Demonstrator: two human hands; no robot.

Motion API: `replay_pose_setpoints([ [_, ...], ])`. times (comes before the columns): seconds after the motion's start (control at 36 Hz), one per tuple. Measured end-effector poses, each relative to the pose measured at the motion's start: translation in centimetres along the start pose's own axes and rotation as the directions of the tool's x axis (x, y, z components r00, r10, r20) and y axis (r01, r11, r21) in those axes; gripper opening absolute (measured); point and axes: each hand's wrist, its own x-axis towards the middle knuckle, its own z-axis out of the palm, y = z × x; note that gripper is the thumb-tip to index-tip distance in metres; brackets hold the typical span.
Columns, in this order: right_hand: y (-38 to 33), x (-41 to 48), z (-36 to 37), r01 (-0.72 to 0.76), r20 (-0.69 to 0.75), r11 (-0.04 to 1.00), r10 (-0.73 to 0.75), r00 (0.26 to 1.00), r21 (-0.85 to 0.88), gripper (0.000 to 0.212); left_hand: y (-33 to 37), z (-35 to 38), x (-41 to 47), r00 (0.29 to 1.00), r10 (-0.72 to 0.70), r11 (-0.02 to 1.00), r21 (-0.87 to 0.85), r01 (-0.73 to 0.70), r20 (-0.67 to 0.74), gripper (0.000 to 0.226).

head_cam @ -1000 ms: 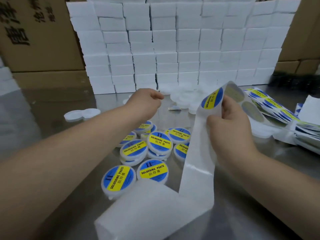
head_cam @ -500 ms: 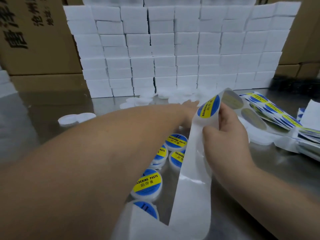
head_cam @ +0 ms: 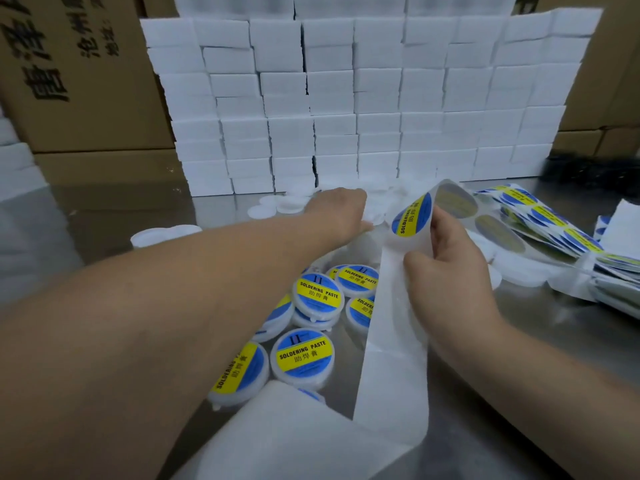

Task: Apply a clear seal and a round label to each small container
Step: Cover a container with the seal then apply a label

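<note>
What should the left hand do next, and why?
Probably pick one from the plain white containers under the left hand and bring it to the strip. The right hand pinches the strip with one label at its bend, seemingly ready to peel.

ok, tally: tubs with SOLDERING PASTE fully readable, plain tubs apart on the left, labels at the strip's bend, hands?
Round white labelled tubs, SOLDERING PASTE fully readable: 3
Plain white round tubs, apart at left: 2
Round blue-and-yellow label at white backing strip bend: 1
Bare hands, left hand and right hand: 2
Total: 8
</note>
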Motion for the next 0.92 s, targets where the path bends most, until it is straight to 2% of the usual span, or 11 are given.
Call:
replay_pose_setpoints([
  [0.17, -0.3, -0.1, 0.0, 0.031, 0.009, 1.0, -0.031, 0.999, -0.002, 0.064, -0.6, -2.0, -1.5, 0.981, -0.157, 0.974, -0.179, 0.136, -0.11, 0.033],
  [0.28, -0.3, -0.2, 0.1, 0.042, 0.039, 0.999, -0.041, 0.998, -0.015, 0.061, -0.5, -3.9, -3.6, 0.956, -0.246, 0.905, -0.392, 0.168, -0.158, 0.034],
  [0.33, -0.3, -0.3, 0.2, 0.045, 0.063, 0.999, -0.043, 0.997, -0.029, 0.059, 0.0, -5.0, -5.1, 0.942, -0.293, 0.809, -0.567, 0.153, -0.165, 0.033],
  [0.39, -0.1, -0.4, 0.3, 0.064, 0.077, 0.996, -0.059, 0.995, -0.057, 0.06, 0.6, -6.0, -6.8, 0.928, -0.347, 0.665, -0.734, 0.139, -0.138, 0.025],
  [0.44, 0.0, -0.4, 0.4, 0.091, 0.09, 0.994, -0.085, 0.992, -0.061, 0.06, 1.4, -7.0, -8.8, 0.937, -0.332, 0.568, -0.816, 0.108, -0.108, 0.02],
  [0.47, 0.0, -0.5, 0.4, 0.102, 0.097, 0.993, -0.097, 0.991, -0.05, 0.061, 1.7, -7.3, -9.7, 0.951, -0.29, 0.572, -0.816, 0.079, -0.111, 0.025],
  [0.53, -0.1, -0.6, 0.4, 0.134, 0.12, 0.99, -0.129, 0.984, -0.033, 0.064, 2.1, -7.4, -11.3, 0.974, -0.18, 0.643, -0.766, 0.01, -0.138, 0.03],
  [0.58, -0.3, -0.8, 0.5, 0.193, 0.16, 0.981, -0.186, 0.969, -0.03, 0.065, 2.3, -7.1, -12.4, 0.98, -0.119, 0.707, -0.707, -0.027, -0.157, 0.017],
  [0.92, 0.4, -0.5, 0.6, 0.233, 0.168, 0.97, -0.218, 0.961, -0.072, 0.03, 1.4, -6.2, -13.8, 0.958, 0.039, 0.899, -0.409, -0.157, -0.283, 0.034],
])
